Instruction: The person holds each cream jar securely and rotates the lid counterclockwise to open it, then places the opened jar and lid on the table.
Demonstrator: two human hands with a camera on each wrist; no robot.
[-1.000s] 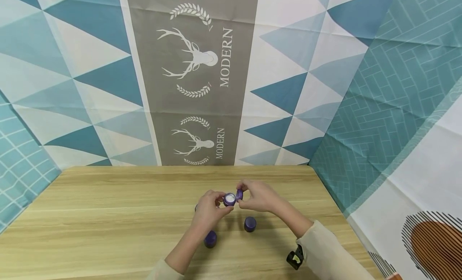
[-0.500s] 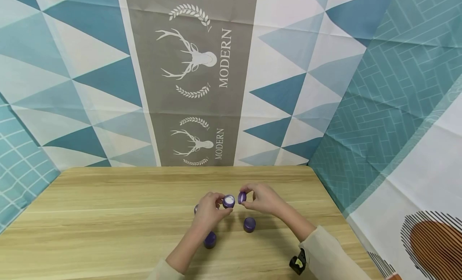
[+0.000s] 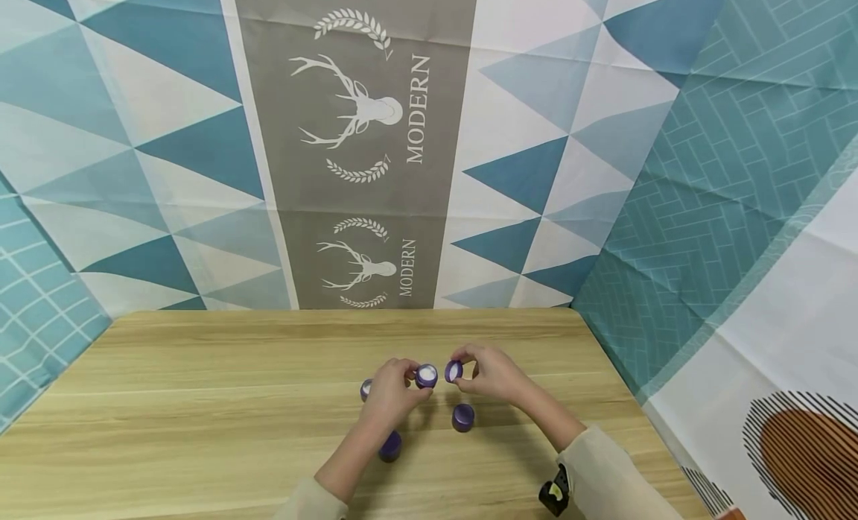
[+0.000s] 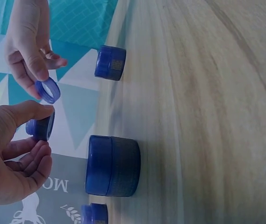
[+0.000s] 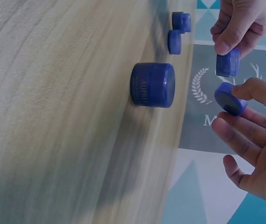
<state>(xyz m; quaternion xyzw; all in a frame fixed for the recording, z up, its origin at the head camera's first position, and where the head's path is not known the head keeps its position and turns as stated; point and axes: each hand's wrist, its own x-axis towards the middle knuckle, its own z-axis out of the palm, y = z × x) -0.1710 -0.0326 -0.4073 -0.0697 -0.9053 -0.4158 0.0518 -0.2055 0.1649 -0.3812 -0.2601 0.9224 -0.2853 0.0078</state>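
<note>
In the head view my left hand (image 3: 385,392) pinches a small purple cream jar (image 3: 426,376), its white inside facing up. Just to the right, my right hand (image 3: 491,372) holds a purple lid (image 3: 453,371) between thumb and fingers, tilted so its pale underside shows. A small gap separates lid and jar; both are above the table. The left wrist view shows the jar (image 4: 41,127) below the ring-like lid (image 4: 47,90). In the right wrist view the thumb presses the lid's edge (image 5: 230,99), and the other hand (image 5: 242,25) grips the jar (image 5: 227,62).
Two lidded purple jars stand on the wooden table (image 3: 201,416): one jar (image 3: 463,417) in front of the right hand, another jar (image 3: 391,445) beside the left forearm. A third purple jar (image 3: 366,389), white inside, is partly hidden behind the left hand. Patterned cloth (image 3: 362,259) hangs behind.
The right hand has drawn the lid away from the jar, to the right and slightly down, and turned its underside into view. The left hand and jar have barely moved.
</note>
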